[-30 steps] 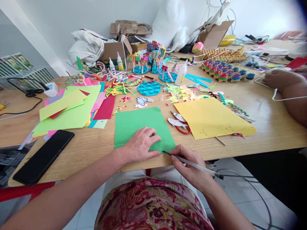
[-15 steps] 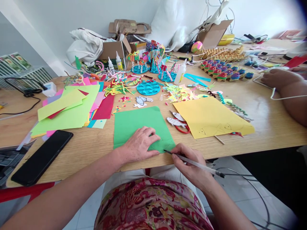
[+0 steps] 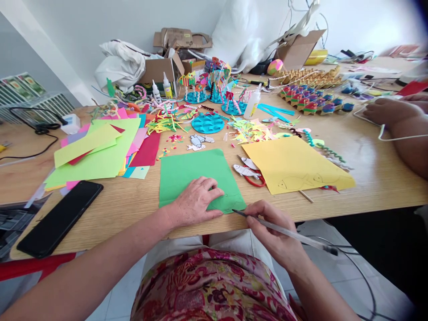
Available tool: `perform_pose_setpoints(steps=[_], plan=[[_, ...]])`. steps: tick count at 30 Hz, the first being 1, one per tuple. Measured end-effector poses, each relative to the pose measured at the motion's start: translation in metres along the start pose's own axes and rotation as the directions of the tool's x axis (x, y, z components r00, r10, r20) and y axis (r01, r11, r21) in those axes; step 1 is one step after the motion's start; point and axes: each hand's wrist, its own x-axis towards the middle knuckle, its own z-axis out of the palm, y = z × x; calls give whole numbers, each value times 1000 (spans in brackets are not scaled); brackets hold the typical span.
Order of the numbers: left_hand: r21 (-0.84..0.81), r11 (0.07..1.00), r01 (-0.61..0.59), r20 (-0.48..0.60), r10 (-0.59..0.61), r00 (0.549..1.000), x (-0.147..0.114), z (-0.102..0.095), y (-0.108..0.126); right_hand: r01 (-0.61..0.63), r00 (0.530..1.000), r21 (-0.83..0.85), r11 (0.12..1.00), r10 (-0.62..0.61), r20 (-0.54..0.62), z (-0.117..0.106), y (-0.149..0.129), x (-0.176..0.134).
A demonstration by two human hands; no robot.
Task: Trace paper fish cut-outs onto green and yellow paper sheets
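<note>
My left hand (image 3: 199, 200) lies with fingers spread on a sheet of green paper (image 3: 194, 169), pressing it against the table near the front edge. In my right hand (image 3: 272, 225) is a pen (image 3: 290, 232) with a clear barrel, its dark tip touching the paper's lower right corner. Faint pencil-thin fish outlines show beside the tip. Right of the green sheet, white paper fish cutouts (image 3: 246, 171) lie over red-handled scissors (image 3: 256, 179). A yellow sheet (image 3: 297, 165) carries drawn fish outlines along its near edge.
A black phone (image 3: 60, 218) and stacked coloured paper (image 3: 96, 147) lie left. Behind are a blue scalloped disc (image 3: 207, 122), paper scraps (image 3: 252, 131), glue bottles (image 3: 253, 102) and painted egg-carton pieces (image 3: 314, 98). Another person's hand (image 3: 384, 109) rests at the right with a white cable.
My right hand and the pen have shifted slightly right, and the pen leans lower. The left hand stays in place on the green paper.
</note>
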Motion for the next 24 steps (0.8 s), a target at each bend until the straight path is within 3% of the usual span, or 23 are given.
perform_pose_setpoints(steps=[5, 24], plan=[[1, 1000, 4, 1, -4, 1000, 0, 1, 0, 94, 994, -79, 992, -89, 65, 5, -2, 3], [-5, 1000, 7, -3, -7, 1000, 1, 1, 1, 125, 990, -121, 985, -116, 76, 9, -1, 5]])
